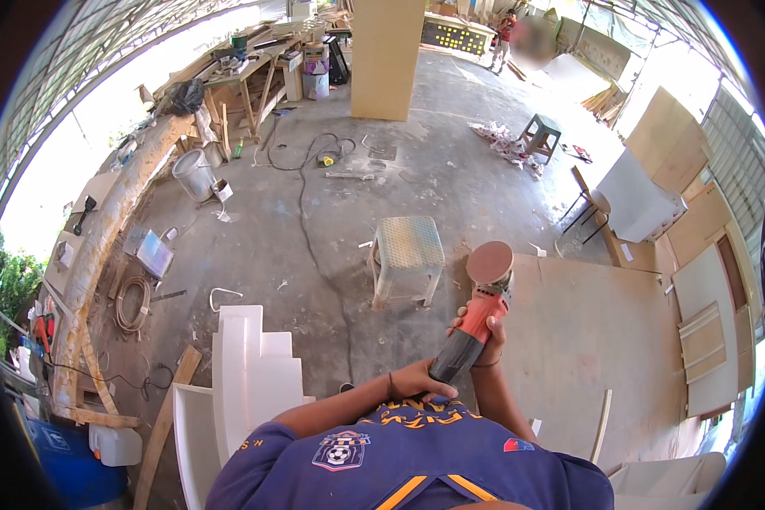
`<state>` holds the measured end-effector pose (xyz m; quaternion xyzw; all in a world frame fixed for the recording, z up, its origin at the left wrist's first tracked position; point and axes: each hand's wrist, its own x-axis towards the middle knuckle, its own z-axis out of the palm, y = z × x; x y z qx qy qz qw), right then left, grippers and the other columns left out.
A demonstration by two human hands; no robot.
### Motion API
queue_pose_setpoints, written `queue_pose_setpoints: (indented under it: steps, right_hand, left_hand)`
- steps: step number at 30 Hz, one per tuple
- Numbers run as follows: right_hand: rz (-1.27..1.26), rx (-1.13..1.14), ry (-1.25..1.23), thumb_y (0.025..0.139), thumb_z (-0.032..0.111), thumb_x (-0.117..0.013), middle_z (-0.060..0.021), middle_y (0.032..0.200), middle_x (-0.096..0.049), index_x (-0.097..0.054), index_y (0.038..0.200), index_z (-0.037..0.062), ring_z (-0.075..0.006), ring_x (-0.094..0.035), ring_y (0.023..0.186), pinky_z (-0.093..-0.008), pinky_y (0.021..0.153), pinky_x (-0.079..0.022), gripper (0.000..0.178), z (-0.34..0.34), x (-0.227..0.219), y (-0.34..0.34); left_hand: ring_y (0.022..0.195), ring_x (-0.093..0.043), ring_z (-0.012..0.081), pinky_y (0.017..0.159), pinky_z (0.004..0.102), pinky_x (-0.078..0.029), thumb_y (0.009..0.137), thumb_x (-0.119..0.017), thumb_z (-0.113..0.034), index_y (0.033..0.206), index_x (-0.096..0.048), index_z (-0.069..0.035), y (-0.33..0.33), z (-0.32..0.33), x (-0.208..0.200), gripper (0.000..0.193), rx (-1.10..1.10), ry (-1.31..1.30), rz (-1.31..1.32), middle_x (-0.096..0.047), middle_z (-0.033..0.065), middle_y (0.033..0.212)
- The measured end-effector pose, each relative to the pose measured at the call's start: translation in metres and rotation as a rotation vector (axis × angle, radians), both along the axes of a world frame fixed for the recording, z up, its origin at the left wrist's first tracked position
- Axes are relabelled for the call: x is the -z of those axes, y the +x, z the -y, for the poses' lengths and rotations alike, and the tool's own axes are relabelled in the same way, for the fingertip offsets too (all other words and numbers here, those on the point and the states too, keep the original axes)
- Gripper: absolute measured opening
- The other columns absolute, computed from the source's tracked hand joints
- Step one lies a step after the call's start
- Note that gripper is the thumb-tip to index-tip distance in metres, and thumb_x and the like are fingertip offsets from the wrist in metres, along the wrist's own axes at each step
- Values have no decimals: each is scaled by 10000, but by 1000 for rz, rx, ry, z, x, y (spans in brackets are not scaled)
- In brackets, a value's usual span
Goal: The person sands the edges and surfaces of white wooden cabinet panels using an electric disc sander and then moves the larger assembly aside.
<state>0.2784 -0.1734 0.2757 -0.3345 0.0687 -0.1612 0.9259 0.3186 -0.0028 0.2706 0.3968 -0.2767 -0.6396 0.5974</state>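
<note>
In front of my chest I hold an angle grinder (487,303) with a red body and a black rear end. It is tilted, with its round reddish-brown sanding disc (490,262) facing up at the far end. My right hand (491,333) is wrapped round the red body, fingertips showing on its left side. My left hand (418,379) is closed at the black rear end, with the thumb beneath it. The fingers of that hand are partly hidden. A pale plastic stool (409,242) stands just beyond the grinder, to the left of its disc.
White stepped panels (257,357) stand close on my left. A large wooden sheet (586,340) lies to my right. A dark cable (304,200) runs across the concrete floor. A pillar (384,59), a bucket (195,175) and a dark stool (541,136) stand farther off. A person (504,41) is far back.
</note>
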Motion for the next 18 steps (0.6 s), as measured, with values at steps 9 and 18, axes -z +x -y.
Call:
queue_pose_setpoints:
  steps: [9,18]
  right_hand:
    - [-63,-201,133,719,503,-626,-133,846,-570,-491,1001,-27,-249,-599,756,-393,697,-523,614,13,17,109]
    - [-159,-310,122,785,504,-587,-140,870,-553,-449,1068,13,-266,-578,782,-404,691,-511,584,56,69,221]
  left_hand:
    - [430,-397,41,406,202,-287,749,-700,-174,842,-540,-55,75,8,-20,219,-270,170,-10,-466,-31,559]
    - [411,-416,68,407,234,-303,709,-690,-207,751,-644,-22,161,63,-4,195,-532,337,-52,-546,10,569]
